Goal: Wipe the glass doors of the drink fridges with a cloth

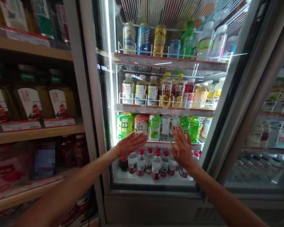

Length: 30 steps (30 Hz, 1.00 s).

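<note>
My left hand (132, 143) is stretched flat with its fingers pointing right, in front of the third shelf of a lit drinks fridge. It is nearest to a red tea bottle (141, 122) and a green bottle (125, 124). My right hand (181, 147) is raised with its fingers apart, palm toward the fridge, before some clear bottles (165, 127) and green bottles (194, 128). Both hands hold nothing. Whether either one touches the glass I cannot tell. Below them, several red-capped bottles (156, 165) stand on the fridge floor.
Upper fridge shelves carry cans (160, 41) and tea bottles (152, 91). Left of the fridge frame (91, 94), an open shelf (38, 134) bears large bottles (29, 99). On the right is a metal door frame (253, 104), with more bottled drinks (278, 101) beyond it.
</note>
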### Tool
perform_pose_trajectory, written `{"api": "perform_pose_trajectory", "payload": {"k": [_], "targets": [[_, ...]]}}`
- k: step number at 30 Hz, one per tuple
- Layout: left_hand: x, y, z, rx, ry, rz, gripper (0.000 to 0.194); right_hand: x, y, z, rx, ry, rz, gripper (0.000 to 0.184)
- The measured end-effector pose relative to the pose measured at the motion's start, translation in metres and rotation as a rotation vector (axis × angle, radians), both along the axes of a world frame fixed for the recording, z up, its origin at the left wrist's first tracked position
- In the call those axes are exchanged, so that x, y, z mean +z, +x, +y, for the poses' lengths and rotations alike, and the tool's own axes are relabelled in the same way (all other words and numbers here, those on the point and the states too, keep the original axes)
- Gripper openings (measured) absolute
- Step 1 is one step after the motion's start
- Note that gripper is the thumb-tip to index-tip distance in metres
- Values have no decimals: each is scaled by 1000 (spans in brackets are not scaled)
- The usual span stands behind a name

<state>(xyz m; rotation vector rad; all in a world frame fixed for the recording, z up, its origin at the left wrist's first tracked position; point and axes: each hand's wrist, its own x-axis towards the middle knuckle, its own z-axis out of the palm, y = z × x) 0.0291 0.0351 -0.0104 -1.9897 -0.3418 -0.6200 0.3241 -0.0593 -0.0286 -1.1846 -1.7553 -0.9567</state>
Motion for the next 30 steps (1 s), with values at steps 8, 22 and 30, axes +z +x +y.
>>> {"api": "perform_pose_trajectory", "payload": {"k": [8, 22, 30], "targets": [[-18, -46, 7, 115, 74, -508, 56, -3, -17, -1, 2, -28, 12, 66], [-5, -31, 8, -1, 22, 70, 49, -22, -24, -4, 12, -104, -67, 62], [12, -29, 11, 53, 90, -406, 53, -23, -8, -10, -10, -78, -32, 60]]}}
